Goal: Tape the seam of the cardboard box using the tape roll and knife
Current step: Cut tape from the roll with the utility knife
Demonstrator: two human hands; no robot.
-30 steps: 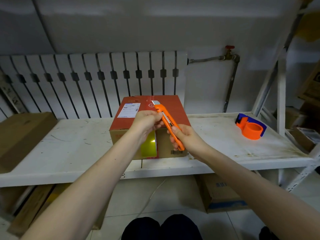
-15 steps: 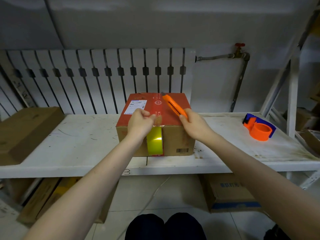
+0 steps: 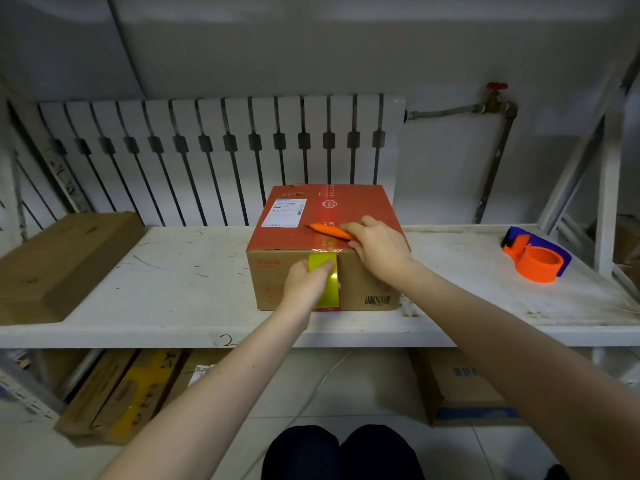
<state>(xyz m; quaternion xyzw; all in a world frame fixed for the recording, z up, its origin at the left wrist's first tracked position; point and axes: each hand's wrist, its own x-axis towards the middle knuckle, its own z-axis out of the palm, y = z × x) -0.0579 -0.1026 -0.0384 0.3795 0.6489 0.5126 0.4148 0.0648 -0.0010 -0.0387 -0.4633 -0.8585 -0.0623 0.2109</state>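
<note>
A cardboard box (image 3: pixel 367 282) with a red top stands in the middle of the white shelf (image 3: pixel 173 296). Tape runs along its top seam, and a yellow strip (image 3: pixel 322 263) hangs down its front face. My left hand (image 3: pixel 306 284) lies flat on that strip, pressing it against the front of the box. My right hand (image 3: pixel 379 249) rests on the box's front top edge, holding the orange knife (image 3: pixel 329 231), which lies flat across the red top and points left. The orange and blue tape roll dispenser (image 3: pixel 535 259) sits alone at the shelf's right end.
A flat brown box (image 3: pixel 59 265) lies on the shelf's left end. A white radiator (image 3: pixel 221 157) and a pipe with a red valve (image 3: pixel 497 95) back the shelf. Shelf posts (image 3: pixel 607 188) rise at the right. More boxes (image 3: pixel 464 389) sit on the floor below.
My left hand slid down from the box's top edge onto the yellow strip on the front. My right hand lowered the knife flat onto the box top.
</note>
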